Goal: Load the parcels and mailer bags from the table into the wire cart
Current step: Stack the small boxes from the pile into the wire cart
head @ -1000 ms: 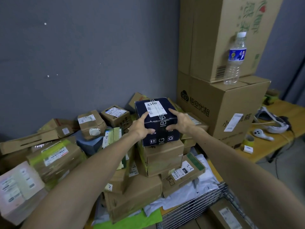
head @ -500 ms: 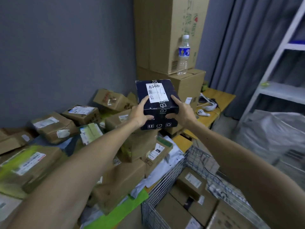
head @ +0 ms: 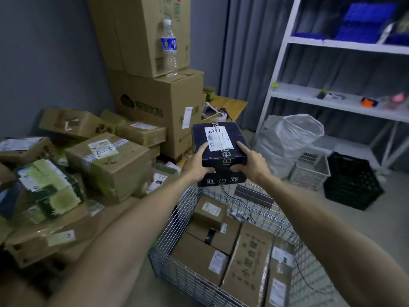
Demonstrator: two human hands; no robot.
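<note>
Both hands (head: pixel 223 165) grip the navy box (head: pixel 219 151) above the wire cart (head: pixel 177 220).

One dark navy cardboard box with a white label (head: pixel 219 151) is in view, along with two bare hands: one left hand (head: pixel 195 166) and one right hand (head: pixel 253 162). There is one silver wire cart (head: pixel 174 222), and five brown cardboard boxes (head: pixel 250 262) show inside it. At least seven taped cardboard parcels (head: pixel 115 167) are heaped at the left; overlap hides the exact number. Two large brown cartons (head: pixel 155 103) stand stacked, with one clear plastic water bottle (head: pixel 169 47). There are also one white metal shelf unit (head: pixel 332 44), one white plastic sack (head: pixel 290 138), one pale plastic basket (head: pixel 309 173) and one black plastic crate (head: pixel 352 182).
</note>
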